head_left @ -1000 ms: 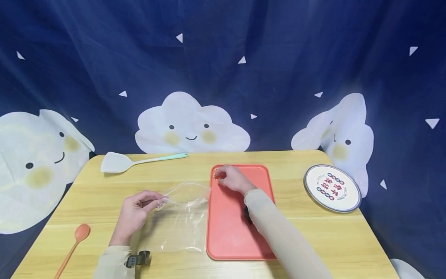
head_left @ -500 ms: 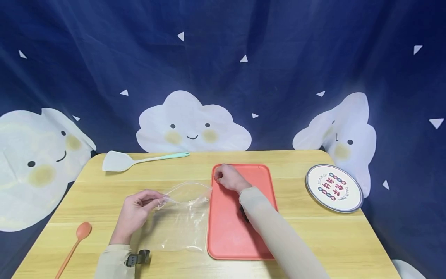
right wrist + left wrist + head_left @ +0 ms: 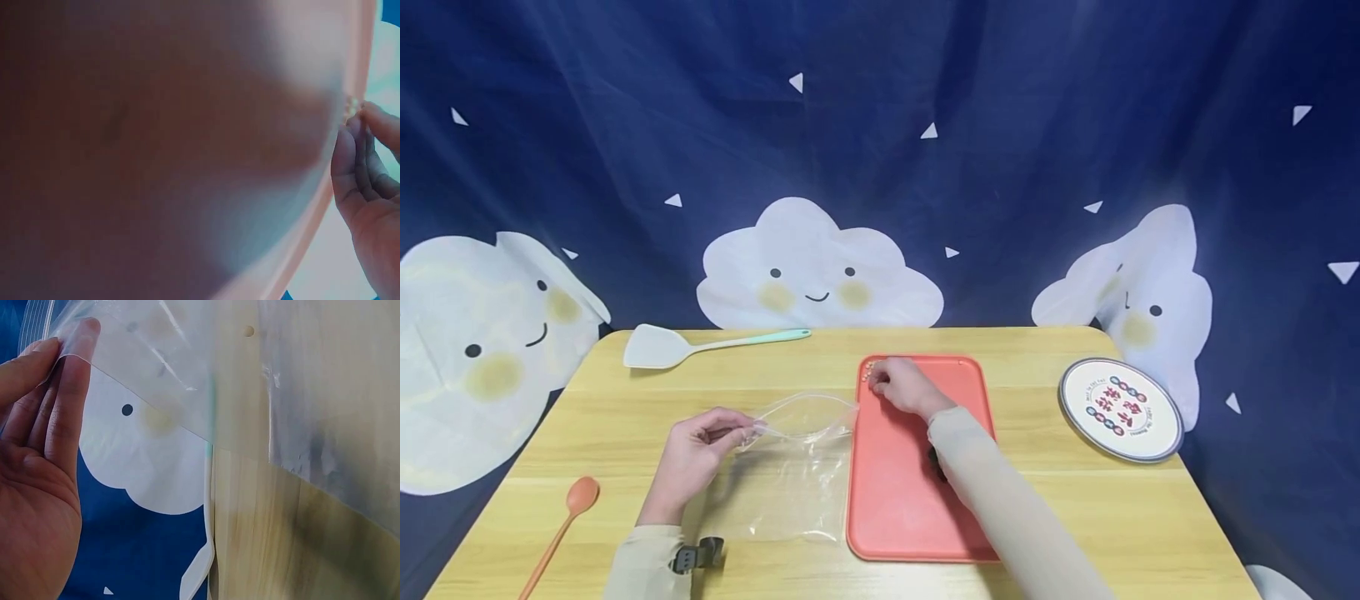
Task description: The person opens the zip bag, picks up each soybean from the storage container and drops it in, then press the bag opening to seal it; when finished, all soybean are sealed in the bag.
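My left hand (image 3: 703,450) pinches the rim of a clear zip-seal bag (image 3: 797,492), its mouth held apart in a loop. The bag lies on the table, its right edge beside the red tray (image 3: 917,517). In the left wrist view the plastic (image 3: 169,375) passes between thumb and fingers, and a small round tan piece (image 3: 249,331) shows through it. At the tray's far left corner my right hand (image 3: 906,385) has thumb and fingertips drawn together at small pale kernels (image 3: 868,370). In the right wrist view several kernels (image 3: 350,107) show right at those fingertips.
A white spatula (image 3: 658,347) with a mint handle lies along the table's back left. An orange spoon (image 3: 582,495) is at the left, and a round patterned plate (image 3: 1078,392) at the right. A blue curtain (image 3: 880,108) with clouds hangs behind.
My right hand moved slightly over the kernels at the tray's corner, then drew back a little to the right, and more of them show. My left hand stays at the bag's rim.
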`<act>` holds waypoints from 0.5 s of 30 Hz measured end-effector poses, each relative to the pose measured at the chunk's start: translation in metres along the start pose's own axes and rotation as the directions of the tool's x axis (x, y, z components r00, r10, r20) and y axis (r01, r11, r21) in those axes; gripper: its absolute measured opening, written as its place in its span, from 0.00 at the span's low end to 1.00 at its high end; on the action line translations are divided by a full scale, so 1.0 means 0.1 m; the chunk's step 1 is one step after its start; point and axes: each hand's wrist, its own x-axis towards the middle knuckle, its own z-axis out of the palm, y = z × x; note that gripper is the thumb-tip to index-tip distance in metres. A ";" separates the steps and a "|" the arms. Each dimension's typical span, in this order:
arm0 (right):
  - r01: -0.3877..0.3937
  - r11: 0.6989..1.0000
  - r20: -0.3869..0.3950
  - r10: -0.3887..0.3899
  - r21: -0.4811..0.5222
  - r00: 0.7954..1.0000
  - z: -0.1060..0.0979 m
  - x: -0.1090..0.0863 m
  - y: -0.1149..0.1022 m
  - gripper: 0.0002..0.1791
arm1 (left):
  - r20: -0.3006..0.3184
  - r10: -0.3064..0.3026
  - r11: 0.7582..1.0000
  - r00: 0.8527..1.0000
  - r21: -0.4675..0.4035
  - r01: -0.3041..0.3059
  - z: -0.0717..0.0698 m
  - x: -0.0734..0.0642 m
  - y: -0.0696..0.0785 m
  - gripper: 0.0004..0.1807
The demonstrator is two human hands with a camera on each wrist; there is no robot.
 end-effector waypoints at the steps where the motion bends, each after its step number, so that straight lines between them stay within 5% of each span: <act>1: 0.004 0.999 -0.007 -0.004 0.036 1.000 -0.02 -0.03 0.00 0.08 | 0.001 0.001 1.000 1.000 0.004 -0.001 0.00 0.00 0.00 0.09; 15: 0.042 0.909 -0.114 0.006 0.416 0.994 -0.33 -0.36 -0.18 0.07 | 0.001 0.001 1.000 1.000 0.014 -0.001 0.03 0.02 0.01 0.06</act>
